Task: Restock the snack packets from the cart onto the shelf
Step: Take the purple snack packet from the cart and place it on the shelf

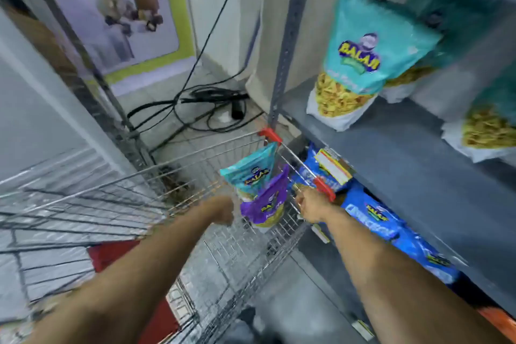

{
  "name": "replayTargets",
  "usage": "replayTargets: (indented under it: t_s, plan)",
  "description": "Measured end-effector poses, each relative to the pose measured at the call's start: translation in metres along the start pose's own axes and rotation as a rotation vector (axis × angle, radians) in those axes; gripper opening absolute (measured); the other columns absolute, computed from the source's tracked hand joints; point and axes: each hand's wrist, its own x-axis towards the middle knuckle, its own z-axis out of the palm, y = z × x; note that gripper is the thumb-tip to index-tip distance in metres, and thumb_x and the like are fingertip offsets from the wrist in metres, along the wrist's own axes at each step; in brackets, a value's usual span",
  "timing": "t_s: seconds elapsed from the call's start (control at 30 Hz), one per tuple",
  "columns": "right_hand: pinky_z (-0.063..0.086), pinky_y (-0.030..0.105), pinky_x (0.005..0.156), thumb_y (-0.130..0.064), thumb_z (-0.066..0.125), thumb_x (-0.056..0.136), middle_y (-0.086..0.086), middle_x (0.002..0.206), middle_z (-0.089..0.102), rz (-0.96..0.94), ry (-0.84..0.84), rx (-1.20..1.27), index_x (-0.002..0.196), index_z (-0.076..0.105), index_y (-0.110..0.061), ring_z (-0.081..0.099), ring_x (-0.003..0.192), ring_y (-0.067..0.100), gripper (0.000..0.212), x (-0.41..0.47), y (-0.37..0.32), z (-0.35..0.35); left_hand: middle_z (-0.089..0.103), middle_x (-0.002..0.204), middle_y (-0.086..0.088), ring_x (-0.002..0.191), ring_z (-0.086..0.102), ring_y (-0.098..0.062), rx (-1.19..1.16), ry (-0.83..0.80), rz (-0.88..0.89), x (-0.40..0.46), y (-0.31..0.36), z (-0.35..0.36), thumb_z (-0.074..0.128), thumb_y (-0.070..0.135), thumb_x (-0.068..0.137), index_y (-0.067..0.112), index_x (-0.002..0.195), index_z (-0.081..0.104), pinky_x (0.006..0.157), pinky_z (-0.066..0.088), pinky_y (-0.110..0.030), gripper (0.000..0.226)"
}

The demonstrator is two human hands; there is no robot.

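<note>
1. Two bare forearms, nearest the lens, reach forward over a silver wire shopping cart (156,184) with red corner caps.
2. Left hand (222,209): one, curled into a fist inside the cart, just beside the packets; whether it grips either packet cannot be told, since the fingers are hidden.
3. Right hand (310,204): one, at the cart's right rim near a red cap; fingers bent, but blur hides whether they clasp the wire.
4. Snack packets in the cart: two, upright at the far right corner. One teal foil packet (251,173) stands behind one purple foil packet (268,204); they overlap.
5. Grey metal shelf (405,153), upper level: one teal packet with yellow chips (354,58) stands clear; at least two more teal packets behind and to the right, blurred, one cut off by the frame edge.
6. Lower level: blue snack packets (374,218) in a row, count uncertain, partly covered by the shelf board above and the right forearm.
7. Black cables (206,103): one tangled bundle on the tiled floor beyond the cart.
8. One green-bordered poster (120,22) on the wall, picture blurred.
</note>
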Motion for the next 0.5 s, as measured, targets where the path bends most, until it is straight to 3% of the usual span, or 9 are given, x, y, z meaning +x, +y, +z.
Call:
replayTargets:
  t_s: [0.07,0.1,0.13,0.2,0.27,0.3,0.37,0.43,0.5]
  plan:
    - [0.031,0.025,0.067,-0.011,0.069,0.083,0.018,0.087,0.063,-0.009,-0.074,0.012,0.070,0.053,-0.014,0.062,0.085,0.025,0.021,0.031,0.009,0.015,0.060,0.131,-0.020,0.108,0.060,-0.023,-0.165,-0.105,0.041,0.017,-0.006,0.021,0.069,0.025,0.086,0.007,0.140,0.041,0.075,0.048,-0.019,0.063]
    - [0.034,0.024,0.070,-0.012,0.071,0.082,0.013,0.084,0.063,0.001,-0.097,0.037,0.072,0.051,-0.016,0.061,0.080,0.022,0.023,0.044,0.014,0.023,0.061,0.130,-0.018,0.105,0.059,-0.020,-0.254,-0.109,0.039,0.027,-0.010,0.035,0.072,0.028,0.083,0.009,0.142,0.040,0.074,0.045,-0.018,0.069]
    - [0.041,0.026,0.075,-0.015,0.074,0.080,0.011,0.087,0.067,0.006,-0.103,0.038,0.081,0.055,-0.016,0.063,0.082,0.022,0.019,0.051,0.013,0.028,0.061,0.130,-0.014,0.105,0.057,-0.016,-0.327,-0.049,0.069,0.030,-0.009,0.043,0.074,0.028,0.082,0.011,0.142,0.042,0.079,0.042,-0.018,0.070]
    - [0.052,0.035,0.086,-0.018,0.075,0.079,0.018,0.105,0.072,0.006,-0.049,0.120,0.112,0.061,-0.007,0.068,0.098,0.030,0.038,0.074,0.015,0.039,0.058,0.131,-0.006,0.108,0.052,-0.003,-0.534,0.059,0.159,0.048,-0.009,0.063,0.073,0.017,0.084,0.007,0.137,0.049,0.093,0.038,-0.015,0.059]
    - [0.050,0.036,0.092,-0.017,0.069,0.082,0.016,0.116,0.068,0.027,-0.024,0.179,0.121,0.060,-0.004,0.065,0.107,0.030,0.042,0.098,0.018,0.047,0.058,0.119,0.002,0.092,0.052,0.021,-0.741,0.130,0.252,0.057,0.001,0.072,0.070,0.003,0.084,-0.001,0.125,0.056,0.091,0.043,-0.016,0.044]
    - [0.050,0.036,0.091,-0.017,0.067,0.082,0.016,0.116,0.067,0.017,-0.033,0.188,0.118,0.061,-0.004,0.064,0.104,0.027,0.038,0.107,0.018,0.048,0.058,0.112,0.004,0.081,0.051,0.028,-0.833,0.183,0.267,0.062,0.008,0.078,0.070,0.000,0.083,-0.003,0.120,0.058,0.086,0.043,-0.015,0.040]
    - [0.051,0.035,0.084,-0.017,0.072,0.078,0.018,0.111,0.071,-0.024,-0.068,0.213,0.107,0.066,-0.005,0.061,0.091,0.020,0.032,0.126,0.022,0.052,0.060,0.099,0.006,0.064,0.052,0.027,-1.013,0.284,0.196,0.073,0.022,0.089,0.069,-0.006,0.081,0.000,0.114,0.060,0.072,0.042,-0.006,0.035]
    - [0.049,0.031,0.080,-0.018,0.081,0.072,0.011,0.102,0.073,-0.036,-0.074,0.285,0.098,0.068,-0.008,0.060,0.087,0.016,0.030,0.138,0.027,0.057,0.067,0.086,0.014,0.063,0.055,0.024,-1.188,0.432,0.117,0.083,0.034,0.098,0.066,-0.010,0.082,-0.001,0.113,0.061,0.067,0.043,-0.002,0.032]
    - [0.052,0.034,0.086,-0.022,0.082,0.073,0.007,0.099,0.073,-0.058,-0.077,0.390,0.087,0.065,-0.015,0.064,0.088,0.020,0.023,0.144,0.029,0.060,0.069,0.087,0.023,0.069,0.057,0.025,-1.308,0.543,0.061,0.088,0.045,0.100,0.059,-0.005,0.088,0.004,0.116,0.060,0.071,0.044,-0.003,0.029]
